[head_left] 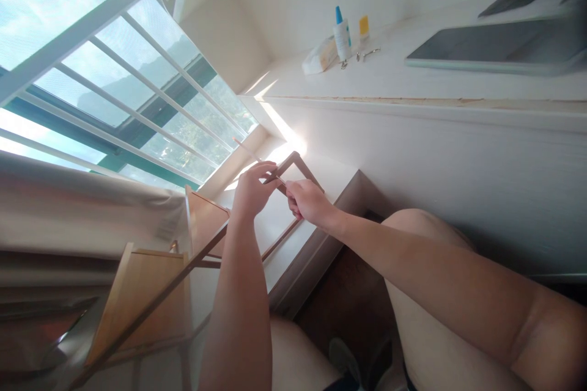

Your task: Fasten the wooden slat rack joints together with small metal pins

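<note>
My left hand [253,189] and my right hand [306,200] meet at the top corner of a thin brown metal frame [300,165], near the bright window sill. The left fingers are curled round the frame bar. The right hand is closed in a pinch on something small at the joint, too small to name. The frame's long bar [151,308] runs down to the lower left, past light wooden shelf panels [137,299]. My bare knees [415,226] show below my arms.
A barred window [114,91] fills the left, with a cream curtain [82,208] beside it. A white desk [413,82] carries a tablet [495,46], a blue-capped bottle [342,33], a yellow-capped tube [364,25], a packet [320,56] and small metal screws [367,55].
</note>
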The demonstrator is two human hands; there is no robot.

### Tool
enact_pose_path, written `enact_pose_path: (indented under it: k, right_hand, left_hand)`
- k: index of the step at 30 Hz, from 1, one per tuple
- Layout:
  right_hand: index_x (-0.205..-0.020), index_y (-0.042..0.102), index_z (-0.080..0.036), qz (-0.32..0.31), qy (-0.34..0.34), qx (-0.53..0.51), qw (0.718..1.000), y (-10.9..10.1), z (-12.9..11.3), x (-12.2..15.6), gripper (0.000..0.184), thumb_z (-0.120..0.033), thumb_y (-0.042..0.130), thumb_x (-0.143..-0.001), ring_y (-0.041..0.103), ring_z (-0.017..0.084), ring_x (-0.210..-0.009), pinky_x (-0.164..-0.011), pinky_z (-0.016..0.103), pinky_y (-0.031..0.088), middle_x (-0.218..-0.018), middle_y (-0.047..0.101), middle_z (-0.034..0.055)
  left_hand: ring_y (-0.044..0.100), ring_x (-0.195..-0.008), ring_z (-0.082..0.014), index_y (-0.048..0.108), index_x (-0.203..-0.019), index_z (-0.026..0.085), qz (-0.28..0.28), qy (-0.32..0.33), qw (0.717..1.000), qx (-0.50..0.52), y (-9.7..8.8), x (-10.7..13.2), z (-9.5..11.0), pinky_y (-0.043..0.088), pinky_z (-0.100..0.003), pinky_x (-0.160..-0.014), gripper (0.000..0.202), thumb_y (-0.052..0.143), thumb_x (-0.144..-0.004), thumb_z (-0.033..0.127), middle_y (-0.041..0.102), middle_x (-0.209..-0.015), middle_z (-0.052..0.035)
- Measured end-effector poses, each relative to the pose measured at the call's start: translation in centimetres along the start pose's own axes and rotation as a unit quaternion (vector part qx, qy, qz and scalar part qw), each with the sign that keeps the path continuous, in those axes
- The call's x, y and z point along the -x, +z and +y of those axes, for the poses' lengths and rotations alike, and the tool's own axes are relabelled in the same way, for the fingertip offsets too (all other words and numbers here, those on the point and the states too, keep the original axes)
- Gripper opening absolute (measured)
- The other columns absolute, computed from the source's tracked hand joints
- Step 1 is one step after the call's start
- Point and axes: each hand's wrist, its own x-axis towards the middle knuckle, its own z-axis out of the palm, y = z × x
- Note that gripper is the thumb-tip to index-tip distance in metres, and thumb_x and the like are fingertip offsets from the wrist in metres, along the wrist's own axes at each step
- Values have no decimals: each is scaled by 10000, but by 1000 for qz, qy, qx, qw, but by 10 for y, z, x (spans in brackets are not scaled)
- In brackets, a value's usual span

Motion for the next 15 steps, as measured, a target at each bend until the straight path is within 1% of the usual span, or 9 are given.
enact_pose_path:
  k: [3, 5, 8, 10, 13, 15]
  right_hand:
    - [-553, 402, -201, 20, -48, 134, 990, -6, -2, -2, 449, -396, 315, -948, 406, 88, -382, -438, 244, 300, -427, 436, -21]
    - [-529, 412, -192, 32, -76, 218, 972, -10, -5, -2, 493, -401, 298, -961, 431, 93, -432, -479, 252, 297, -451, 460, -3]
    - [-551, 460, -181, 45, -84, 318, 943, -13, -9, -2, 517, -414, 276, -975, 475, 114, -511, -520, 264, 294, -524, 528, 25]
    - [-599, 518, -176, 50, -78, 382, 920, -14, -11, -2, 521, -426, 267, -981, 513, 138, -573, -543, 270, 301, -596, 583, 47]
    - [-720, 622, -168, 59, -74, 478, 873, -15, -15, 0, 530, -434, 250, -987, 583, 184, -681, -603, 283, 344, -725, 657, 88]
    - [-815, 663, -168, 66, -80, 528, 843, -14, -18, 2, 538, -431, 228, -991, 619, 212, -741, -652, 297, 381, -791, 683, 107]
  left_hand:
    - [657, -818, -167, 700, -1026, 216, 0, -3, 1000, -2, 0, 0, 0, 548, -340, -818, 279, 657, -752, 252, 664, -1178, -30]
    - [658, -819, -171, 697, -1039, 218, -1, -4, 1000, -4, 0, 0, 0, 547, -345, -816, 290, 658, -754, 258, 662, -1184, -33]
    - [659, -825, -173, 695, -1043, 216, -1, -3, 1000, -5, 0, 0, 0, 545, -348, -821, 294, 662, -754, 262, 659, -1192, -36]
    - [659, -829, -172, 694, -1043, 218, -2, -4, 1000, -5, 0, 0, 0, 545, -346, -818, 292, 662, -756, 263, 659, -1191, -32]
    - [658, -840, -170, 691, -1045, 216, -2, -3, 1000, -5, 0, 0, -1, 544, -340, -820, 291, 661, -761, 270, 662, -1184, -29]
    - [657, -843, -170, 692, -1039, 211, 0, -1, 1000, -5, 0, -1, -1, 544, -337, -818, 290, 666, -757, 273, 666, -1173, -29]
